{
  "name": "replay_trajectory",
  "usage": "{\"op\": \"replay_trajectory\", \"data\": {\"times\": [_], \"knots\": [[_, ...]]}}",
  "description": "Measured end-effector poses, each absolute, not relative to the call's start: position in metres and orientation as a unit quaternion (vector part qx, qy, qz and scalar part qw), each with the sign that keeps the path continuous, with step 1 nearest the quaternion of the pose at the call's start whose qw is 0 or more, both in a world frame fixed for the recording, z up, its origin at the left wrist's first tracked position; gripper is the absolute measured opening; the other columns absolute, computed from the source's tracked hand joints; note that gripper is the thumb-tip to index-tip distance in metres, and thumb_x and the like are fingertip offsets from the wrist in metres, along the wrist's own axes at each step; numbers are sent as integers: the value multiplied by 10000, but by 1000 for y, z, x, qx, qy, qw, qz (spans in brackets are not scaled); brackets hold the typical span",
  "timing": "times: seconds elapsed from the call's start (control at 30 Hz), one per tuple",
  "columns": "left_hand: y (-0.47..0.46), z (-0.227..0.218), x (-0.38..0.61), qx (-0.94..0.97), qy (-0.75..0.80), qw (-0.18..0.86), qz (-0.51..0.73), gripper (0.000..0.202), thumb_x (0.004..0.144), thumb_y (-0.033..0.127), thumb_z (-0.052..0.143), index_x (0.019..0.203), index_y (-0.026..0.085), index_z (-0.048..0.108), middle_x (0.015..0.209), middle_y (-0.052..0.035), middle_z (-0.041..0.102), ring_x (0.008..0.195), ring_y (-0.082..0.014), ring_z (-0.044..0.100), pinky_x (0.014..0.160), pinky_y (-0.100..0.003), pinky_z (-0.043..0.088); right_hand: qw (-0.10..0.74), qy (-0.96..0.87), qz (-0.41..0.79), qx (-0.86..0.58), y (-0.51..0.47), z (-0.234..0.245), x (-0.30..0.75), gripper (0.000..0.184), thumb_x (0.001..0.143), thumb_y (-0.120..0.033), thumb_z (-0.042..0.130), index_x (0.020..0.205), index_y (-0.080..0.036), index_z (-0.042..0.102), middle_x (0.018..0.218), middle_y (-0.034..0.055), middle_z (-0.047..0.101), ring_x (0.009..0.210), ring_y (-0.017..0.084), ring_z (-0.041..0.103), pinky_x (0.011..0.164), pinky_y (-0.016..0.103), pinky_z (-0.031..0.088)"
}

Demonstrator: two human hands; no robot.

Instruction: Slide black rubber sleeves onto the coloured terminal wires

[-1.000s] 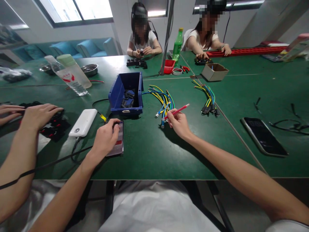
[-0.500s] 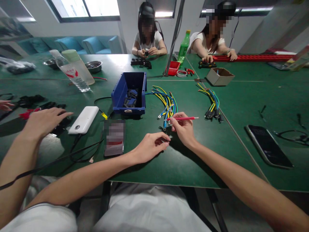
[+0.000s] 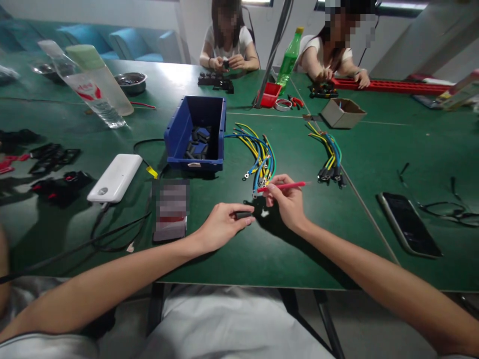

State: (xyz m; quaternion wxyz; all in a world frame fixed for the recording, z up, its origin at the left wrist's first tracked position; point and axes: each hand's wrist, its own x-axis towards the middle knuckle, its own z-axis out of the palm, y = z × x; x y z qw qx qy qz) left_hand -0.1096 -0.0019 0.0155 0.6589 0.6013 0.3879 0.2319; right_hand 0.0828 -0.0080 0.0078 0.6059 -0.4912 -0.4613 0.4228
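Note:
My left hand [image 3: 224, 223] is low over the green table, thumb and fingers closed around a small black sleeve [image 3: 244, 215]. In my right hand [image 3: 287, 202] is a thin red pen-like tool [image 3: 290, 186], gripped between thumb and fingers with its pale thin tip pointing right. Just beyond that hand lies a bunch of blue, yellow and green wires [image 3: 258, 152] with ring terminals at their near ends. A second wire bunch [image 3: 331, 157], to the right, has black sleeves on its near ends. Similar black sleeves [image 3: 198, 142] lie in a blue bin [image 3: 194, 164].
A phone [image 3: 170, 212] and a white power bank [image 3: 115, 178] with cables lie left; another phone [image 3: 409, 224] and glasses [image 3: 449, 212] lie right. Bottles [image 3: 101, 80], a cardboard box [image 3: 342, 114] and a red tray [image 3: 269, 94] stand farther back. Two people work across the table.
My left hand has drawn slightly left, away from my right hand, and the black sleeve in it now shows. A neighbour's arm at the left has mostly left the view. The view has tilted down.

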Motion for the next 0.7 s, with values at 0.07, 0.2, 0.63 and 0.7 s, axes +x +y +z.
{"op": "replay_trajectory", "data": {"times": [0.07,0.2,0.63,0.7], "knots": [[1,16,-109,568,389,685,240,359,795,235,679,1127,97,688,972,-127,755,851,-209,711,756,-301,550,593,-454,450,-490,-16,7,86,204,822,-337,690,823,-200,539,591,-47,621,422,71,509,432,194,400],[4,17,-109,538,392,698,262,353,831,273,655,1121,74,686,888,-129,760,775,-169,709,748,-279,551,595,-422,493,-473,-30,5,90,194,862,-360,646,802,-194,565,595,-38,609,460,81,528,453,200,412],[6,20,-108,510,405,678,342,369,823,331,683,1105,93,684,1038,-125,731,741,-158,710,644,-257,559,578,-402,541,-460,-30,8,92,139,833,-273,685,844,-210,561,602,-53,603,461,71,509,450,187,379],[4,21,-107,514,410,674,337,380,837,347,666,1112,85,673,1013,-126,733,722,-151,704,633,-251,553,576,-410,533,-464,-29,8,92,165,815,-256,710,818,-206,553,556,-68,561,442,63,477,447,184,365]]}}
